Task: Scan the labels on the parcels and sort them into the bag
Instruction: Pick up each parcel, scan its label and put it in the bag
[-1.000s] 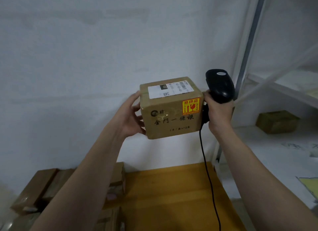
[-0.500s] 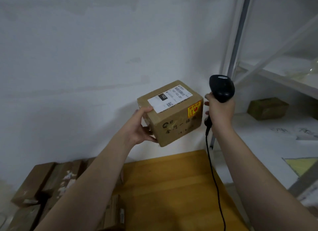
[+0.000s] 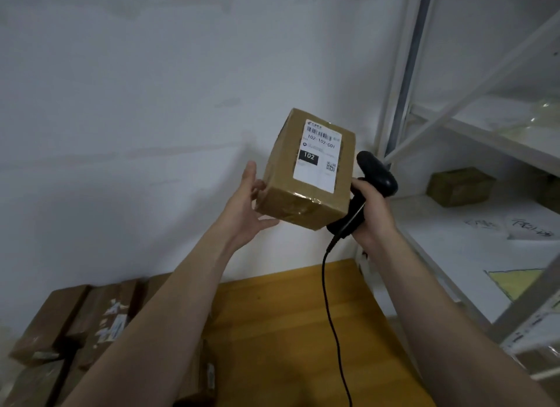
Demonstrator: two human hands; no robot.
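Note:
A brown cardboard parcel [image 3: 306, 191] is held up in front of the white wall, tilted so its white shipping label [image 3: 318, 155] with barcode and "102" faces me. My left hand [image 3: 247, 212] supports it from the left and underneath, fingers spread against its side. My right hand [image 3: 371, 212] grips a black handheld barcode scanner [image 3: 377, 176] just right of the parcel, touching its right edge; the scanner's black cable [image 3: 328, 300] hangs down. No bag is in view.
A yellow wooden table [image 3: 288, 331] lies below. Several brown parcels [image 3: 75, 325] are piled at its left. A white metal shelf rack [image 3: 424, 109] stands at right, with a small brown box [image 3: 460, 185] and papers on its shelf.
The parcel has been turned and tipped so its label now faces me squarely. The scanner has dropped lower beside the parcel's right edge. The view has shifted slightly.

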